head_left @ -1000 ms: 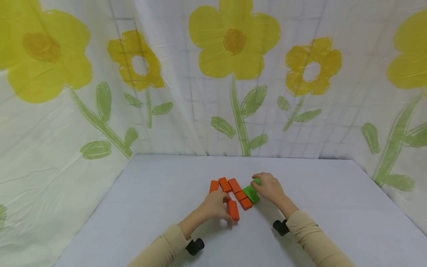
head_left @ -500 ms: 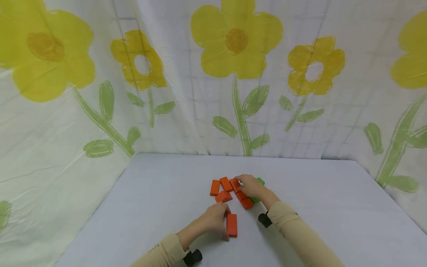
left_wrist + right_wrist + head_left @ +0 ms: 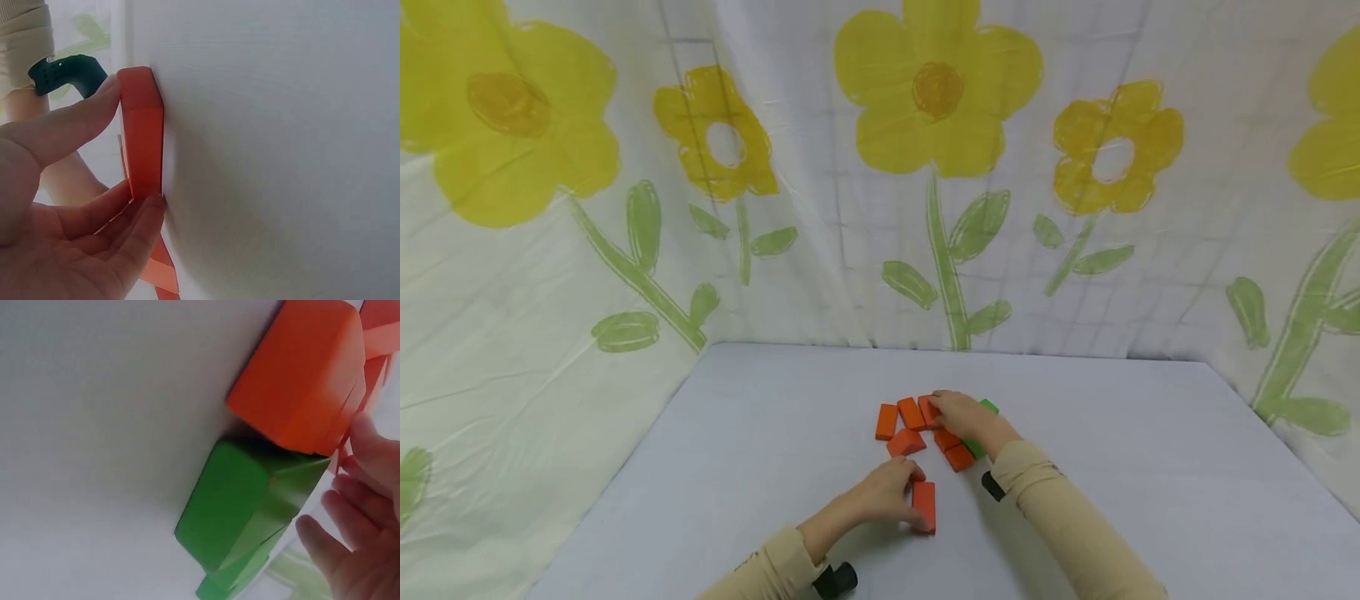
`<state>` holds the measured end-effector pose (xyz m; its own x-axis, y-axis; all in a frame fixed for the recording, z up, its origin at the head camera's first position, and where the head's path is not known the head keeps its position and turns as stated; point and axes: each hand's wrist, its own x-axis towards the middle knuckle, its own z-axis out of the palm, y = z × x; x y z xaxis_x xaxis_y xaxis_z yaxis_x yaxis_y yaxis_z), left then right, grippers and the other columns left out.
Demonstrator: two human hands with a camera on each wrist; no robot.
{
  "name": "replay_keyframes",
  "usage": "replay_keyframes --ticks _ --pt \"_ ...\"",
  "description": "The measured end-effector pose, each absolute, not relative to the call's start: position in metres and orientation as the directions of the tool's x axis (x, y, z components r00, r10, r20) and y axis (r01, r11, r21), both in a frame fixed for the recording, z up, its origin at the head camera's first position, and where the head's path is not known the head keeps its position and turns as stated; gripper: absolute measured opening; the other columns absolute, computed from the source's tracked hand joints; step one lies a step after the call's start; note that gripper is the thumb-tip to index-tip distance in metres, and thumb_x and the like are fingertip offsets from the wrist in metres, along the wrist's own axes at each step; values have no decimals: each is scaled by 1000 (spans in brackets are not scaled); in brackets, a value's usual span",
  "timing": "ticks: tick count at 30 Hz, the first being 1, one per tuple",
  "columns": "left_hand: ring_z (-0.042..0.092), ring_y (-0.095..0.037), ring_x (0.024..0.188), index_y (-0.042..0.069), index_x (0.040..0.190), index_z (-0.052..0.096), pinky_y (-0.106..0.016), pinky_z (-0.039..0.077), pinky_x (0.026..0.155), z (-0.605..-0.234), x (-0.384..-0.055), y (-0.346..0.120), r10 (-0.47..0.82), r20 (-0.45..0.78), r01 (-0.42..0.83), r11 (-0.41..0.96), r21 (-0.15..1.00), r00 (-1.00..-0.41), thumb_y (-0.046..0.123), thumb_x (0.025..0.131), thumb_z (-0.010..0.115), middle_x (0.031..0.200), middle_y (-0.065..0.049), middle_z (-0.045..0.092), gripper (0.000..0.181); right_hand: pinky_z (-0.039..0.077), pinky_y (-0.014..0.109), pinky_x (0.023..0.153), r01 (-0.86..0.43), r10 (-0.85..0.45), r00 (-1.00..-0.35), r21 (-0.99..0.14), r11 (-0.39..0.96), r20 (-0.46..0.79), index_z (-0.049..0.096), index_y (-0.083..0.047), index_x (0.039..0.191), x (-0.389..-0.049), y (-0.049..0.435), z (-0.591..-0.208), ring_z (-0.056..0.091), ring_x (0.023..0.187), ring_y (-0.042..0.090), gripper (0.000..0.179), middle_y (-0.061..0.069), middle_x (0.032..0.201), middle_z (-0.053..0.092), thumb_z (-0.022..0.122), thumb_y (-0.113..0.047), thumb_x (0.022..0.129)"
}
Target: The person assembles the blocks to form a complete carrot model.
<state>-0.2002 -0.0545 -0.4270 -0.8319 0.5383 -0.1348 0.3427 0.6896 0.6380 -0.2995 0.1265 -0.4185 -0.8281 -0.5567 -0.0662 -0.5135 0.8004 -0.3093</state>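
My left hand (image 3: pixel 883 493) pinches a red rectangular block (image 3: pixel 924 504) that lies on the table, apart from the rest and nearer to me. In the left wrist view the thumb is at one end of this red block (image 3: pixel 144 137) and the fingertips at the other. Over the right side of the group, my right hand (image 3: pixel 967 418) has its thumb and fingers about an orange-red block (image 3: pixel 928 412), partly covering it. Two orange blocks (image 3: pixel 958 457) stand end to end below that hand. Green blocks (image 3: pixel 231 494) sit against them, mostly hidden by the right hand in the head view.
Two more orange blocks (image 3: pixel 887 422) and a red block with a sloped top (image 3: pixel 906 442) lie left of the right hand. All are on a white table (image 3: pixel 760 433). A flowered curtain (image 3: pixel 805 250) hangs behind its far edge.
My left hand has drawn its red block toward me, away from the group. My right hand has left the green block and moved left to an orange-red block.
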Motion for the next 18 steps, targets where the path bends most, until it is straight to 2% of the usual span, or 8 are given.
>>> replay_keyframes --ticks 6,10,14,18 --pt "49 -10 80 0 108 63 -25 46 74 -427 -202 -56 537 -146 311 666 678 -831 17 74 84 88 2 54 43 34 48 106 -456 -520 -851 -396 797 -69 46 13 133 -304 126 -423 45 127 40 50 29 137 48 64 2 87" --pt "51 -12 80 -1 106 63 -26 46 75 -427 -203 -57 537 -151 290 647 705 -830 12 76 81 87 1 55 38 39 47 102 -398 -461 -885 -407 822 -66 46 12 133 -305 123 -423 50 120 38 60 28 131 49 73 -5 82" --pt "48 -11 77 -1 104 62 -24 44 72 -429 -204 -57 543 -134 298 632 715 -829 8 75 81 83 1 52 35 45 45 94 -376 -402 -915 -400 836 19 53 11 125 -304 123 -421 54 106 34 68 24 120 51 84 -16 72" --pt "46 -10 74 -1 102 63 -23 42 69 -432 -205 -57 543 -123 297 619 727 -831 8 74 82 81 0 51 35 48 43 90 -398 -380 -915 -451 799 136 57 8 122 -295 128 -415 55 101 31 67 18 114 53 86 -19 69"
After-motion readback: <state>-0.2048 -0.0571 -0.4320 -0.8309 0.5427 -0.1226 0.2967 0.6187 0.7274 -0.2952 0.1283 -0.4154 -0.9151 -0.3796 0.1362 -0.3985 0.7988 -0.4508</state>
